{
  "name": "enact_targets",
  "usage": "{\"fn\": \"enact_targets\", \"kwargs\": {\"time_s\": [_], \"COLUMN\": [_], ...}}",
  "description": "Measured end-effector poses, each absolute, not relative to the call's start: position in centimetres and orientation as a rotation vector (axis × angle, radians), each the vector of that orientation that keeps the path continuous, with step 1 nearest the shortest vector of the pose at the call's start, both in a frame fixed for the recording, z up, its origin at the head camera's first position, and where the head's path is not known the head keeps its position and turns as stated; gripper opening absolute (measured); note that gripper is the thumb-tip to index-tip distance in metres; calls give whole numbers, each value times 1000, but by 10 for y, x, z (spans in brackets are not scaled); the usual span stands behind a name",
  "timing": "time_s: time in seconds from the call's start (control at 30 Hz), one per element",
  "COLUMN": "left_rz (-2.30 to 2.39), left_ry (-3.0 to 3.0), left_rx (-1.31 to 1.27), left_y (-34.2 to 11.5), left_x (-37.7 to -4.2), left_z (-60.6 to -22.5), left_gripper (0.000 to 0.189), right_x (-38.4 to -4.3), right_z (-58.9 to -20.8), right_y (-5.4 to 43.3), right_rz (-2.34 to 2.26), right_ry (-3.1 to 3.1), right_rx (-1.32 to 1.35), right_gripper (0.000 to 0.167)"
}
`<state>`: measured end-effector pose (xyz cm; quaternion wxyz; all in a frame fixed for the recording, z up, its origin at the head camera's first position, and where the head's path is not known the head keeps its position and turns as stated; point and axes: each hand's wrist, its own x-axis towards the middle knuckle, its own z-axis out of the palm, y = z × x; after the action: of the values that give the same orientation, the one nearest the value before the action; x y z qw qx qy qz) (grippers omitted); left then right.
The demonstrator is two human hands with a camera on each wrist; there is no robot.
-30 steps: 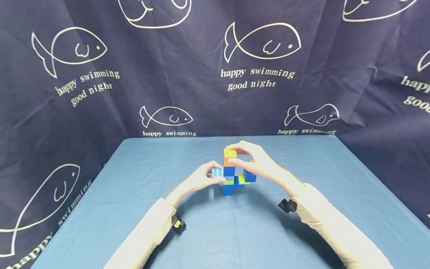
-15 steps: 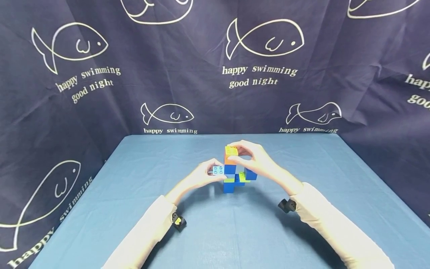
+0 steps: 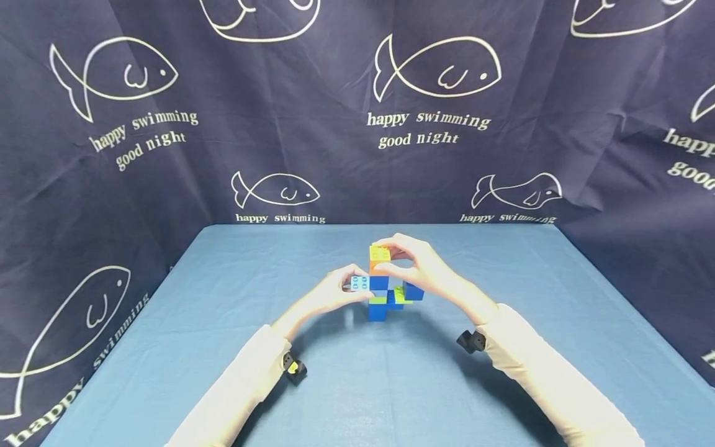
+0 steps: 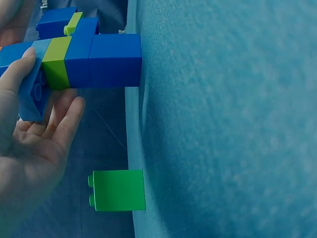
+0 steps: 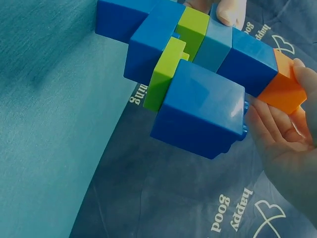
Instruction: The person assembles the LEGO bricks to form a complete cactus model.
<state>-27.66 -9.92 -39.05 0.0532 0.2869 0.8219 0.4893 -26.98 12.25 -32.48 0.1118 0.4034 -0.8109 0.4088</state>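
Note:
A tower of toy building bricks stands between the two hands. My left hand (image 3: 329, 293) grips the light blue brick (image 3: 360, 283), which juts out leftward from the tower's middle, thumb on the near side. At the top, my right hand (image 3: 430, 268) holds the orange brick (image 5: 282, 84) between thumb and fingers. A blue brick (image 5: 250, 59) sits directly beneath it. Under the light blue brick come a lime green brick (image 4: 57, 62) and the lower blue bricks (image 4: 115, 59). Off to the right, a thin lime brick (image 5: 164, 74) carries another blue brick (image 5: 200, 109), studs up.
A green brick (image 4: 119, 191) stands on the table beside the left hand, hidden from the head view. Blue cloth covers the table (image 3: 357, 385). A dark curtain (image 3: 346, 124) with fish drawings hangs behind its far edge.
The head view shifts slightly. Both hands keep the same hold on the tower, and the bricks stay in the same arrangement.

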Motion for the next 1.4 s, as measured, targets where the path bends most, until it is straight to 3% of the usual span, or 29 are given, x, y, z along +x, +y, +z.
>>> {"fn": "enact_targets", "kwargs": {"time_s": [0.6,0.97,1.4], "left_rz": [1537,1550,1507], "left_ry": [2474,2471,2495], "left_rx": [911,951,942], "left_y": [-103,-102,-102], "left_x": [-284,-284,-285], "left_z": [-401,-402,-399], "left_gripper": [29,29,32], "right_x": [-274,-273,-273], "right_z": [-325,-330,-331], "right_y": [123,125,123], "right_rz": [1341,1275,1305], "right_ry": [-2503,-2621,-2561], "right_rx": [1063,995,1036], "right_gripper": [43,29,28]}}
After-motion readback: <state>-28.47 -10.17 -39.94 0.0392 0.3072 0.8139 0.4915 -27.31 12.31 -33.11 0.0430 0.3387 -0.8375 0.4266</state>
